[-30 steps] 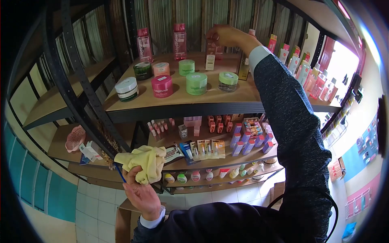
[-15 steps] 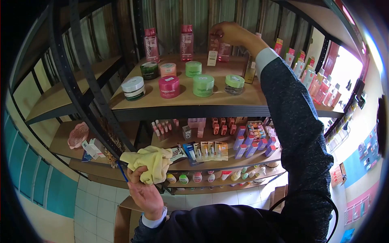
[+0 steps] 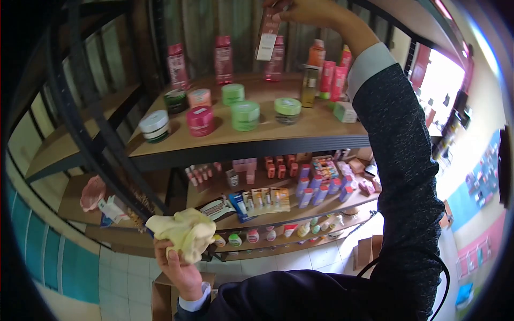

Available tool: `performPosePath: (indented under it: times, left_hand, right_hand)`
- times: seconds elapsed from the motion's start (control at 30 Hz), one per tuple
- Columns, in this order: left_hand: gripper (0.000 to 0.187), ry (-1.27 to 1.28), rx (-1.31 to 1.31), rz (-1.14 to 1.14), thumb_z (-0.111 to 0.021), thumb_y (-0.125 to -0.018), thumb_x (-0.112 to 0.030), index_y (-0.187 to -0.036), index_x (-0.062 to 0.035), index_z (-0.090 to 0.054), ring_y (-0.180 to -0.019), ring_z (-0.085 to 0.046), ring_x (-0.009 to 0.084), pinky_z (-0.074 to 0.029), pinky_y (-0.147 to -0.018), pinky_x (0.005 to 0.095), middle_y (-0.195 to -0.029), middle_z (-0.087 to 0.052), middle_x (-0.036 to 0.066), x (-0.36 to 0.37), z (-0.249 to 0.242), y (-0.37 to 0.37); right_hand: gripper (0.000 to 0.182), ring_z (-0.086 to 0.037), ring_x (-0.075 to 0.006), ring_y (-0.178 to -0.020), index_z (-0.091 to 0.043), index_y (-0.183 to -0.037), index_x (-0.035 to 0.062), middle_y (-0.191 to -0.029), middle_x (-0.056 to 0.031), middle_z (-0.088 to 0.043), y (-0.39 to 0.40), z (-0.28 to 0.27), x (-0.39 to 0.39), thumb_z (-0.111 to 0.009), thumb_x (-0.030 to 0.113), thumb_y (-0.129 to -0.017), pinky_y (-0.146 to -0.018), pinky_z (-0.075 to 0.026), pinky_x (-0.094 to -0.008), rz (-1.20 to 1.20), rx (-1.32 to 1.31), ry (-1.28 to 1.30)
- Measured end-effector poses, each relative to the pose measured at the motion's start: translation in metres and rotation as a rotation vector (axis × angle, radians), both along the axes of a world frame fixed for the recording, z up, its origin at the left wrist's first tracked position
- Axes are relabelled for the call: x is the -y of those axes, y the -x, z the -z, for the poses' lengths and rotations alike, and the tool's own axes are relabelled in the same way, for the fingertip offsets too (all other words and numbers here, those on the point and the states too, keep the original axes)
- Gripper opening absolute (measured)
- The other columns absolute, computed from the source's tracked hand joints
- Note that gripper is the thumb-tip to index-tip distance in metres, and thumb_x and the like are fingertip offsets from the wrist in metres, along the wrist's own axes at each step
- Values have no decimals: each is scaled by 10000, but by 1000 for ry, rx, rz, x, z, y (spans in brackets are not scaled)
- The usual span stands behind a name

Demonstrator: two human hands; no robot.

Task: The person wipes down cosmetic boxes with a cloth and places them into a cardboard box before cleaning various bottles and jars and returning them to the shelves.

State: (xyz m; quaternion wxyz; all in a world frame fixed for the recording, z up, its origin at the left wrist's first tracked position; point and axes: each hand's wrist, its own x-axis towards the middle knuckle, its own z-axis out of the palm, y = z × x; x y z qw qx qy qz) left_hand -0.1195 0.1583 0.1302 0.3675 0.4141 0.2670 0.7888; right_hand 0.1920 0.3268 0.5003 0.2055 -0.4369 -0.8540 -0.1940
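Observation:
High above the top shelf, my right hand pinches a narrow reddish-brown box with a white lower part. Behind the box stands a pink bottle, partly covered by it. Two more pink bottles, one farther left and one nearer the middle, stand upright on the same shelf. My left hand, lower down, grips a crumpled pale yellow cloth. In front of the bottles sit several jars, among them a magenta jar, a green jar and a clear jar with a green lid.
A gold-toned bottle, pink tubes and a small pale box stand at the shelf's right. Lower shelves hold purple boxes and flat packets. A black metal post rises at left; a cardboard box is below.
My right hand has lifted the reddish-brown box higher. My left hand with the cloth has shifted slightly left and down in view. The view has turned, showing more of the shelf's right end.

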Motion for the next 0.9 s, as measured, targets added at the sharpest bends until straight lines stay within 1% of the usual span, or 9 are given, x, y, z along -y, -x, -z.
performPosePath:
  times: [0.13, 0.2, 0.27, 0.3, 0.37, 0.43, 0.5, 0.63, 0.9]
  left_hand:
    - [277, 42, -73, -36, -498, -866, -315, -901, -45, -444, -922, -506, 152, -403, -845, 307, -935, -487, 71, 1, -7, -12]
    - [236, 8, -49, 18, -507, -849, -267, -903, -45, -446, -899, -514, 155, -413, -824, 314, -905, -487, 66, 1, -10, -20]
    - [240, -4, -70, 63, -513, -842, -269, -898, -45, -447, -912, -513, 160, -413, -831, 314, -927, -486, 71, -2, -11, -27]
    - [244, -14, -90, 100, -518, -834, -271, -894, -46, -448, -924, -512, 164, -412, -839, 314, -949, -485, 76, -4, -11, -31]
    - [256, -26, -93, 133, -524, -828, -283, -891, -47, -448, -937, -511, 170, -413, -844, 318, -969, -484, 81, -5, -10, -38]
    - [268, -34, -100, 161, -529, -822, -295, -888, -48, -448, -949, -510, 176, -414, -850, 321, -989, -483, 85, -5, -11, -45]
    - [287, -49, -102, 134, -543, -811, -308, -889, -51, -442, -961, -512, 187, -418, -855, 323, -1010, -483, 91, -4, -14, -51]
    - [286, -20, -109, 113, -550, -810, -302, -889, -52, -435, -963, -512, 192, -423, -852, 324, -1005, -486, 89, -3, -8, -48]
    - [270, -16, -117, 57, -542, -817, -288, -873, -51, -426, -930, -511, 187, -414, -841, 315, -965, -477, 86, 2, -5, -39]
  right_hand:
    - [355, -602, -229, -782, -508, -1118, 8, -868, -119, -631, -55, -10, 8, -586, 107, -786, -730, -477, -326, -4, -172, -142]
    - [321, -589, -198, -754, -511, -1101, 51, -797, -98, -609, -80, -10, -1, -569, 113, -791, -710, -476, -339, -225, -879, 375]
    - [355, -582, -202, -788, -500, -1124, 71, -853, -103, -612, -110, 1, -24, -608, 171, -801, -718, -476, -348, -200, -891, 437]
    - [353, -596, -206, -832, -542, -1094, 57, -890, -120, -624, -119, 8, -30, -625, 175, -772, -734, -478, -332, -74, -807, 474]
    - [391, -611, -226, -871, -570, -1070, 37, -918, -148, -633, -95, 26, -11, -654, 216, -733, -744, -483, -326, 127, -549, 296]
    - [431, -613, -242, -865, -557, -1075, 32, -910, -158, -629, -58, 49, 8, -664, 254, -722, -739, -485, -336, 197, -377, 85]
    - [534, -600, -279, -903, -523, -1150, 35, -928, -176, -621, -59, 64, -7, -677, 284, -703, -785, -471, -350, 413, -28, 204]
    - [597, -559, -300, -1015, -497, -1215, 40, -1028, -199, -602, -60, 82, -23, -680, 287, -703, -872, -428, -362, 408, 157, 295]
    - [479, -558, -283, -1019, -542, -1164, 42, -1090, -156, -593, -37, 80, -46, -648, 234, -738, -870, -431, -352, 167, 4, 280]
